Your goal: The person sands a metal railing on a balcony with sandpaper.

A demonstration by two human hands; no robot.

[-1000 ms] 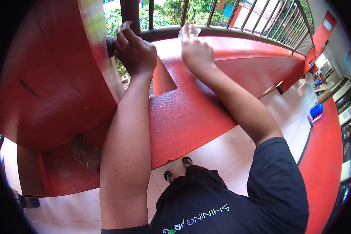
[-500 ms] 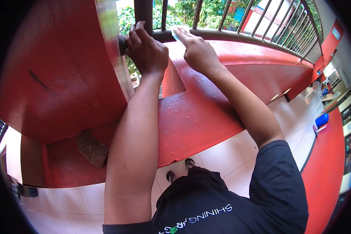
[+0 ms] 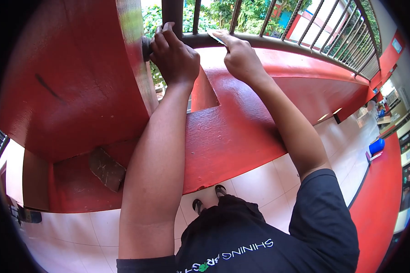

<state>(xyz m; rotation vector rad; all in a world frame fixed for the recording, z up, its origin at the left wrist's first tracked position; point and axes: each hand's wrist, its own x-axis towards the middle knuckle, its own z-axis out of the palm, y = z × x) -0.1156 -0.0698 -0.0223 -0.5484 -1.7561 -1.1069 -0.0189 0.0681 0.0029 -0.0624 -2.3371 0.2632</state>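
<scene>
Sheet (image 3: 217, 39), small and pale, rests against the lower rail (image 3: 273, 41) of a railing, gripped by the fingers of the right hand (image 3: 245, 59). It lies between two upright bars (image 3: 236, 17), to the right of a thick dark post (image 3: 171, 12). The left hand (image 3: 175, 59) touches the foot of that post, its fingers bent; whether they close fully around it cannot be told. Both forearms reach over a glossy red ledge (image 3: 232, 136). Sandalled feet (image 3: 220, 191) stand on pale tiles (image 3: 253, 179), and a blue container (image 3: 376, 146) sits far right.
</scene>
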